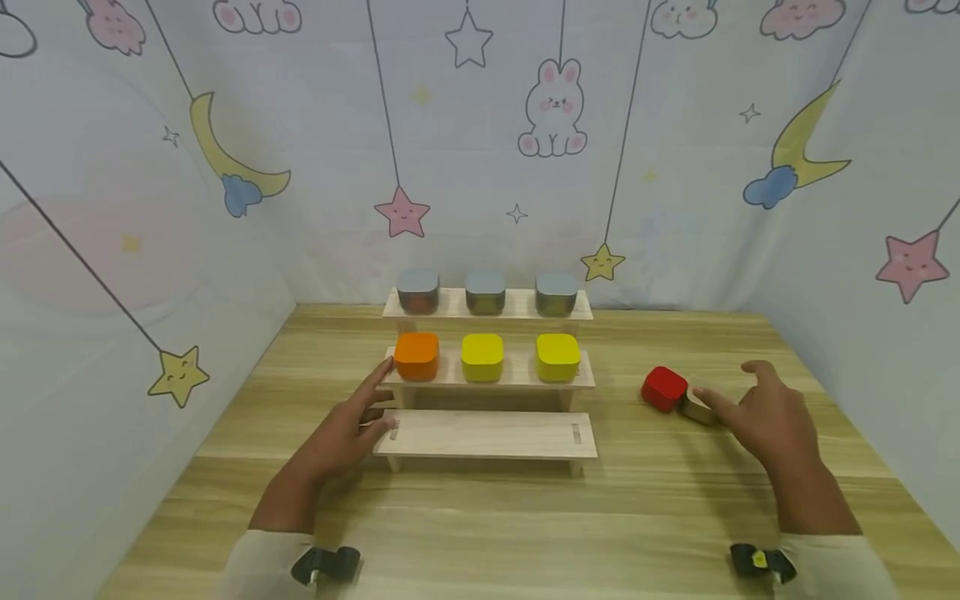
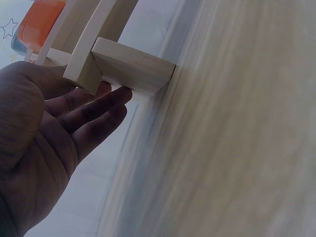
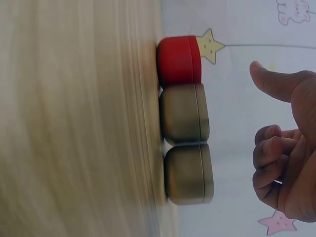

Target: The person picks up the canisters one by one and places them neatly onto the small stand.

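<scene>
My left hand [image 1: 341, 429] is at the left end of a three-step wooden stand [image 1: 483, 435]. Its index fingertip meets the middle step beside an orange tin [image 1: 417, 357], and its thumb is at the front step's end. In the left wrist view, its fingers [image 2: 94, 111] reach nearly straight to the stand's leg. To the right, my right hand [image 1: 772, 421] hovers above a red tin [image 1: 664, 389] and two gold tins [image 3: 185, 113], holding nothing. Its thumb extends while the other fingers curl loosely. From the head, this hand hides most of the gold tins.
Two yellow tins [image 1: 482, 357] share the middle step with the orange one. Three silver-grey tins [image 1: 485, 292] line the top step. The stand and loose tins sit on a wood-grain table [image 1: 480, 533], enclosed by white cloth walls [image 1: 480, 158] printed with stars, moons and a rabbit.
</scene>
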`<state>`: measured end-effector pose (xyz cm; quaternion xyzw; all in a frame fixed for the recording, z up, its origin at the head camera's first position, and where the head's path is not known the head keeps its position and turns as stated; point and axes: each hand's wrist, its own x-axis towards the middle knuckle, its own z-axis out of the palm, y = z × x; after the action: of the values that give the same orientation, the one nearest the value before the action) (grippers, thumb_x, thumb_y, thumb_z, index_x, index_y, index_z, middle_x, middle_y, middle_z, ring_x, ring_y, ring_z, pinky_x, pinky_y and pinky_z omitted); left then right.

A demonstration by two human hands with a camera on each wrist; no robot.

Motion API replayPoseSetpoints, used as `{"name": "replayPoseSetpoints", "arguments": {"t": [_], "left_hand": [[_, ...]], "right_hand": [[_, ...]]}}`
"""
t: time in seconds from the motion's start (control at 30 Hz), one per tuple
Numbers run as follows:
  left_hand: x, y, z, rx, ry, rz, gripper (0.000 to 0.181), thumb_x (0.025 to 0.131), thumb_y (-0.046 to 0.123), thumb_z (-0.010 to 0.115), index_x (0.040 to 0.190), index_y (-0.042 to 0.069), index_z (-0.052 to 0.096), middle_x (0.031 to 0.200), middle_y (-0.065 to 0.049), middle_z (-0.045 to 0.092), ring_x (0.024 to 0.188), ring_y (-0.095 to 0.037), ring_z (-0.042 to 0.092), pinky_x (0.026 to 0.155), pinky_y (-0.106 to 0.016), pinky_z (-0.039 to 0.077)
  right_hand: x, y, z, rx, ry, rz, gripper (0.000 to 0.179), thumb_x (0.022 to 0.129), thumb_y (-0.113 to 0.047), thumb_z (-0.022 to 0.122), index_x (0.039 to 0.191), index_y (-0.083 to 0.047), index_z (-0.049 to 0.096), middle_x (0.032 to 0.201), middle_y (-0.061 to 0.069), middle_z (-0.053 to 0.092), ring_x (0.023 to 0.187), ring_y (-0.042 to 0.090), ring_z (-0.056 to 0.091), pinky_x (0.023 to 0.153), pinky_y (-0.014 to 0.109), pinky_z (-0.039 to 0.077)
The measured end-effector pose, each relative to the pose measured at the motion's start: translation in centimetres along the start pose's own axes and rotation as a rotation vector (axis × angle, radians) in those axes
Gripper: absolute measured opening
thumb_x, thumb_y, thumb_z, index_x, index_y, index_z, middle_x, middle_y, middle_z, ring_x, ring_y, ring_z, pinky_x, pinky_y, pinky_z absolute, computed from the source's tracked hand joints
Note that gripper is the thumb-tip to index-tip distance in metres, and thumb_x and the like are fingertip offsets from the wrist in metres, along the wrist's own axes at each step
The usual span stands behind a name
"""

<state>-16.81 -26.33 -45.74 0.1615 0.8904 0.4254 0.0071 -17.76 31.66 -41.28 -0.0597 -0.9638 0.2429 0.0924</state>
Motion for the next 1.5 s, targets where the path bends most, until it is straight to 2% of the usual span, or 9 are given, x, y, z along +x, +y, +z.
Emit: {"name": "replayPoseSetpoints", "arguments": {"t": [0.13, 0.27, 0.53, 0.93, 0.97, 1.03, 1.1, 1.2, 1.5], "left_hand": [[0.0, 0.0, -0.1, -0.004, 0.005, 0.006, 0.098, 0.109, 0.005, 0.066, 0.176, 0.042, 0.005, 0.183, -0.012, 0.026, 0.144, -0.049, 0.061, 0.114, -0.059, 0.056], [0.0, 0.0, -0.1, -0.010, 0.005, 0.010, 0.097, 0.109, 0.005, 0.066, 0.177, 0.040, 0.007, 0.183, -0.012, 0.024, 0.145, -0.049, 0.061, 0.115, -0.060, 0.055], [0.0, 0.0, -0.2, -0.033, -0.003, 0.026, 0.095, 0.110, 0.006, 0.065, 0.177, 0.040, 0.007, 0.184, -0.011, 0.023, 0.145, -0.050, 0.060, 0.114, -0.059, 0.057], [-0.1, -0.2, -0.2, -0.031, -0.006, 0.034, 0.095, 0.109, 0.004, 0.064, 0.177, 0.038, 0.007, 0.184, -0.012, 0.022, 0.145, -0.051, 0.059, 0.115, -0.061, 0.055], [-0.1, -0.2, -0.2, -0.033, -0.009, 0.038, 0.095, 0.110, 0.004, 0.064, 0.177, 0.038, 0.007, 0.183, -0.014, 0.023, 0.145, -0.051, 0.060, 0.115, -0.061, 0.056], [-0.2, -0.2, -0.3, -0.037, -0.013, 0.045, 0.094, 0.110, 0.004, 0.064, 0.177, 0.037, 0.007, 0.181, -0.019, 0.028, 0.143, -0.052, 0.061, 0.114, -0.062, 0.056], [-0.3, -0.1, -0.3, -0.038, -0.015, 0.046, 0.094, 0.110, 0.005, 0.063, 0.177, 0.038, 0.007, 0.178, -0.023, 0.031, 0.142, -0.052, 0.062, 0.114, -0.063, 0.056], [-0.4, -0.1, -0.3, -0.040, -0.016, 0.049, 0.093, 0.111, 0.005, 0.063, 0.177, 0.037, 0.006, 0.175, -0.027, 0.035, 0.141, -0.053, 0.062, 0.114, -0.063, 0.056], [-0.4, -0.2, -0.2, -0.063, -0.024, 0.052, 0.089, 0.112, 0.013, 0.062, 0.177, 0.039, 0.006, 0.172, -0.029, 0.038, 0.141, -0.055, 0.061, 0.113, -0.066, 0.056]], "right_hand": [[0.2, 1.3, -0.9, -0.028, -0.052, 0.029, 0.109, 0.098, -0.071, 0.069, 0.157, 0.014, 0.035, 0.090, 0.022, 0.074, 0.075, 0.028, 0.068, 0.056, 0.032, 0.047], [0.4, 2.6, -1.6, -0.047, -0.086, 0.047, 0.114, 0.098, -0.073, 0.067, 0.159, 0.015, 0.031, 0.116, 0.040, 0.070, 0.097, 0.049, 0.071, 0.067, 0.046, 0.056], [1.1, 4.8, -2.1, -0.080, -0.283, 0.071, 0.129, 0.097, -0.073, 0.067, 0.162, 0.024, 0.011, 0.157, 0.056, 0.028, 0.138, 0.076, 0.036, 0.108, 0.082, 0.044], [1.8, 7.5, -1.3, 0.086, -0.444, 0.074, 0.127, 0.104, -0.061, 0.068, 0.163, 0.021, -0.008, 0.158, 0.061, 0.012, 0.137, 0.076, 0.038, 0.103, 0.078, 0.051], [1.7, 7.6, -1.3, 0.079, -0.446, 0.064, 0.125, 0.105, -0.060, 0.067, 0.163, 0.022, -0.008, 0.157, 0.061, 0.013, 0.138, 0.078, 0.035, 0.104, 0.080, 0.048], [1.7, 7.7, -1.0, 0.076, -0.444, 0.055, 0.121, 0.106, -0.057, 0.066, 0.164, 0.021, -0.007, 0.139, 0.057, 0.045, 0.122, 0.069, 0.054, 0.100, 0.070, 0.055], [1.6, 7.8, -0.7, 0.118, -0.449, 0.056, 0.118, 0.108, -0.053, 0.066, 0.165, 0.018, -0.008, 0.102, 0.039, 0.067, 0.089, 0.048, 0.070, 0.086, 0.053, 0.062], [1.5, 8.0, -0.2, 0.199, -0.466, 0.078, 0.115, 0.109, -0.048, 0.067, 0.168, 0.012, -0.011, 0.062, 0.001, 0.056, 0.051, 0.014, 0.054, 0.060, 0.031, 0.054], [1.3, 8.9, 0.7, 0.372, -0.443, 0.054, 0.071, 0.108, -0.032, 0.072, 0.158, -0.002, 0.033, 0.059, -0.003, 0.055, 0.050, 0.010, 0.052, 0.047, 0.030, 0.048]]}}
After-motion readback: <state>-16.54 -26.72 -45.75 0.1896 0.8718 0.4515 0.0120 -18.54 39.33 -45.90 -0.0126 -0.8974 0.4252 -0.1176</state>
